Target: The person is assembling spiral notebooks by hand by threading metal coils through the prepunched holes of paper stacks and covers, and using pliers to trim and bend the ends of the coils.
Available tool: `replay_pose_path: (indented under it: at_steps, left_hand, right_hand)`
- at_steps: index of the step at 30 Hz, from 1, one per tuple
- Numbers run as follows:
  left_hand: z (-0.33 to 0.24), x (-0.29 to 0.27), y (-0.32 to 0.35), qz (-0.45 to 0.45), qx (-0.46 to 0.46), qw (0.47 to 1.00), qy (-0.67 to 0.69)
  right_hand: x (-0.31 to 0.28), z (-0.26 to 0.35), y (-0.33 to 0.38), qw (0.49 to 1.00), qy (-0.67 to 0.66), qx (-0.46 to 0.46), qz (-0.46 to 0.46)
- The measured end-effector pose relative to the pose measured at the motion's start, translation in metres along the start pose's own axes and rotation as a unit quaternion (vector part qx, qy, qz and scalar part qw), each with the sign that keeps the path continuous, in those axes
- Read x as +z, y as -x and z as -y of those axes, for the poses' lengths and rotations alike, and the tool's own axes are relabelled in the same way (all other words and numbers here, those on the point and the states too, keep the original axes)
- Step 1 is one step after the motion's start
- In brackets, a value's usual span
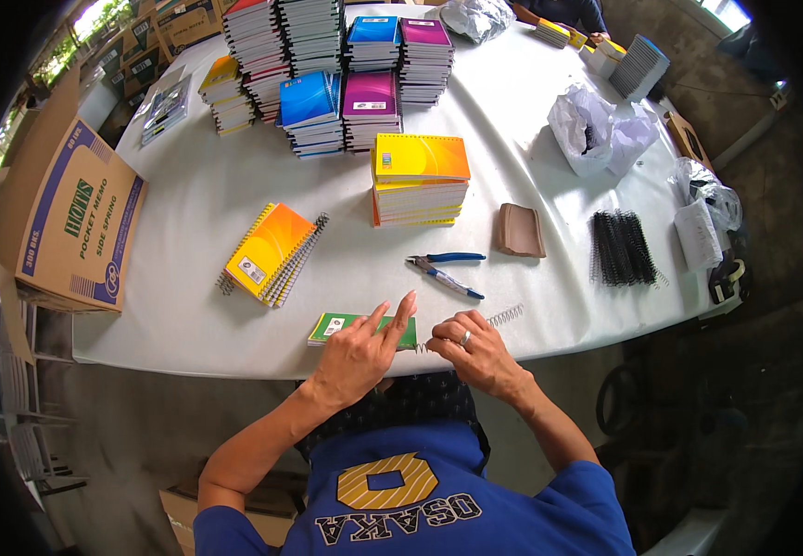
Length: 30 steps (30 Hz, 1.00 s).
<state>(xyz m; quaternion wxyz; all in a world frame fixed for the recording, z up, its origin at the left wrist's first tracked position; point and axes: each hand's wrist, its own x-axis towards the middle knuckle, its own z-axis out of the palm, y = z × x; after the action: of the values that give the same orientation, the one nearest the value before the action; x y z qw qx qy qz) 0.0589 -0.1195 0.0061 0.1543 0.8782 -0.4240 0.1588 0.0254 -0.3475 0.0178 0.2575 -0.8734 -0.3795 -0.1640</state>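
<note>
A small green notebook (321,329) with a yellow edge lies at the table's near edge. My left hand (360,357) rests over its right part, fingers stretched out and apart; the thumb is mostly hidden. At the notebook's right end my right hand (475,352), with a ring on one finger, pinches a thin metal spiral coil (507,316). The coil runs from the notebook's edge through my fingers and sticks out beyond them to the right. Just beyond my hands lie blue-handled pliers (457,258) and a blue-and-white pen-like tool (452,281).
Yellow-orange notebooks with loose coils (271,250) lie left; a yellow notebook stack (420,185) stands ahead. Beside it are a brown block-like dish (519,232) and black coils (622,248). Tall notebook stacks (313,107), a cardboard box (82,213) and plastic bags (587,130) surround these. Another person (573,14) sits opposite.
</note>
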Motion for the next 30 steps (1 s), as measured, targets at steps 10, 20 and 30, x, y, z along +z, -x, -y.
replay_pose_path:
  at_steps: [10,20,30]
  left_hand:
    - [0.015,-0.013,-0.029,0.106,-0.067,0.991,0.052]
    - [0.035,-0.018,-0.044,0.170,-0.094,0.981,-0.007]
    - [0.035,-0.016,-0.042,0.177,-0.092,0.980,0.006]
  right_hand:
    - [-0.015,-0.008,-0.030,0.990,0.033,0.109,0.081]
    - [0.000,-0.024,-0.042,0.991,0.094,0.046,-0.083]
    - [0.005,-0.034,-0.041,0.992,0.027,0.096,-0.072]
